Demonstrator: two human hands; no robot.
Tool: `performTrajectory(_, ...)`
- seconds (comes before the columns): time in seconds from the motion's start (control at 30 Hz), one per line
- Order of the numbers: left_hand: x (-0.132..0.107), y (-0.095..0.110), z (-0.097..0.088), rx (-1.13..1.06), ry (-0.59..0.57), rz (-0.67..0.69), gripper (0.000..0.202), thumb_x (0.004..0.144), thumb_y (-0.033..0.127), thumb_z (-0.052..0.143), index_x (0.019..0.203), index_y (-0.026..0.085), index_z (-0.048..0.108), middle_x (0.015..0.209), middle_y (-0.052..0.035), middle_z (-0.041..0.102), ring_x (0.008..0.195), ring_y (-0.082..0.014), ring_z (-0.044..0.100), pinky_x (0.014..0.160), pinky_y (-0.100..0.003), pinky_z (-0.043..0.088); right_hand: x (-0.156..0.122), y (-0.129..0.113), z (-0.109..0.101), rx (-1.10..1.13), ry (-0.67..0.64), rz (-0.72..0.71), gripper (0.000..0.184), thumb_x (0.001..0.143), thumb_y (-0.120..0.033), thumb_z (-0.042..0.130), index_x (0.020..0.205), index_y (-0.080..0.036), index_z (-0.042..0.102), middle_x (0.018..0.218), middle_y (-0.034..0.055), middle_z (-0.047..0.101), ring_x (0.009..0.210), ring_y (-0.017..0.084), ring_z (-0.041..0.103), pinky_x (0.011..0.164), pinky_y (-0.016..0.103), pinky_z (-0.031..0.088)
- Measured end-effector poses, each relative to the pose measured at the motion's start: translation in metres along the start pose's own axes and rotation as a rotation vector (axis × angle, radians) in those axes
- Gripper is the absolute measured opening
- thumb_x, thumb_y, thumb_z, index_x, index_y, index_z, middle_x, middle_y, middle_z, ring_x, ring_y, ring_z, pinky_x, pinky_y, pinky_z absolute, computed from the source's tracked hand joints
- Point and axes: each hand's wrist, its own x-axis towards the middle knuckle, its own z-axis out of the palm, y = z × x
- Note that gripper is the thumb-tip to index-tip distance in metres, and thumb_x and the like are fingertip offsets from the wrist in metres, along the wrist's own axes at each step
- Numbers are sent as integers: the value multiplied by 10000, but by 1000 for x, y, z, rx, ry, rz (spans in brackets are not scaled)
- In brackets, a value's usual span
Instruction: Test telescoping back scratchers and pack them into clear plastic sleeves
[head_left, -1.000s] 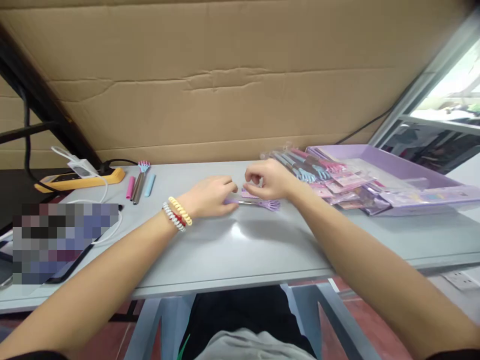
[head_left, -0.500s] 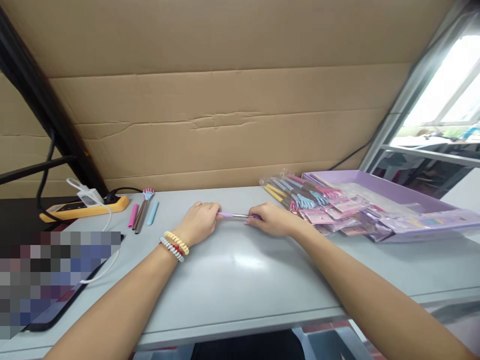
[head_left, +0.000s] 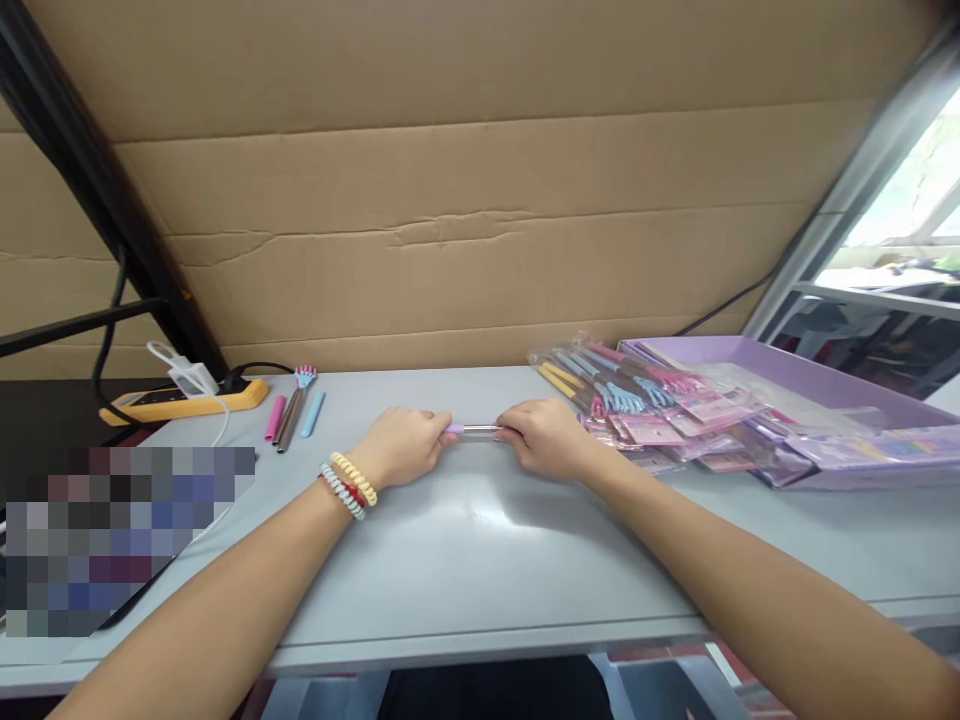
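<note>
Between my two hands a slim back scratcher point(head_left: 480, 428) is held level, just above or on the table; its bare metal rod shows in the middle. My left hand point(head_left: 409, 443) is closed round the lilac handle at one end. At the other end my right hand point(head_left: 546, 437) pinches the rod, and its fingers hide whatever is there. Left of my left hand lie metal tubes point(head_left: 289, 422), one with a pink and blue hand-shaped head point(head_left: 305, 377), between a pink sleeve point(head_left: 275, 418) and a light blue sleeve point(head_left: 313, 414).
Several bagged back scratchers point(head_left: 619, 390) with pink cards lie right of my right hand, against a purple box point(head_left: 840, 385). At the left are a yellow power strip point(head_left: 187, 402) with a plugged-in charger point(head_left: 193, 378) and a blurred-out screen. A cardboard wall point(head_left: 465, 280) stands behind the table.
The view has shifted slightly, so things at the sides sit a little further right. Both hands keep their hold, and the rod between them looks nearly the same.
</note>
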Motion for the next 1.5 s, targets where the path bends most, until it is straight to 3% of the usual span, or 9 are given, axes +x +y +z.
performTrajectory(0.37, 0, -2, -2, 126, 177, 33, 336, 912, 323, 306, 835, 164, 592, 723, -76, 625, 636, -206, 593, 508, -299, 305, 1, -8, 1, 237, 7, 135, 180, 857, -183, 499, 777, -149, 657, 653, 5, 572, 566, 91, 450, 575, 206, 251)
performTrajectory(0.5, -1, -1, -4, 81, 82, 9, 340, 912, 347, 297, 879, 168, 585, 753, -75, 637, 623, -206, 593, 516, -293, 322, -1, -10, 3, 135, 45, 81, 223, 861, -202, 456, 763, -138, 647, 701, 33, 586, 628, 117, 489, 585, 225, 237)
performTrajectory(0.67, -2, 3, -4, 18, -17, 1, 354, 914, 357, 262, 942, 173, 563, 786, -83, 645, 639, -229, 599, 549, -321, 369, 0, -4, 0, 152, -60, 86, 231, 858, -238, 462, 794, -154, 667, 698, 40, 588, 607, 125, 485, 571, 231, 239)
performTrajectory(0.97, 4, 3, -3, -245, 65, 49, 375, 902, 462, 308, 902, 221, 595, 912, -33, 640, 807, -175, 589, 708, -290, 426, 1, 10, -6, 238, -92, 37, 241, 886, -336, 494, 851, -183, 676, 677, 17, 584, 582, 106, 475, 574, 220, 265)
performTrajectory(1.03, 5, -7, -3, -245, 122, -50, 395, 899, 471, 298, 915, 218, 601, 941, -40, 634, 860, -182, 586, 759, -301, 437, 1, 14, -5, 238, -115, 78, 233, 890, -335, 505, 842, -185, 676, 667, 14, 578, 581, 105, 468, 566, 216, 265)
performTrajectory(1.13, 4, -31, -3, -113, 172, -401, 369, 880, 400, 323, 971, 169, 596, 1027, -110, 613, 945, -247, 579, 802, -364, 452, 2, 20, -5, 220, -171, 166, 226, 893, -333, 522, 826, -185, 679, 664, 17, 573, 595, 109, 469, 552, 210, 263)
performTrajectory(1.27, -6, -68, -1, 37, 80, -831, 371, 798, 274, 400, 1048, 63, 575, 1095, -233, 565, 1011, -335, 559, 793, -421, 466, 2, 26, -4, 231, -220, 214, 238, 890, -348, 543, 805, -175, 683, 693, 19, 587, 608, 108, 483, 552, 206, 279)
performTrajectory(1.37, -13, -85, 1, 16, -8, -986, 372, 763, 220, 422, 1047, 46, 588, 1107, -265, 561, 1041, -348, 552, 789, -423, 470, 2, 29, 1, 278, -195, 183, 232, 884, -345, 557, 799, -172, 685, 717, 15, 596, 621, 104, 496, 566, 199, 302)
performTrajectory(1.5, -16, -90, 7, -36, -84, -1026, 344, 752, 186, 421, 1001, 53, 619, 1084, -276, 578, 1020, -350, 572, 775, -427, 469, 3, 31, 8, 338, -167, 131, 215, 879, -335, 564, 814, -172, 688, 763, 16, 606, 665, 105, 520, 597, 193, 333)
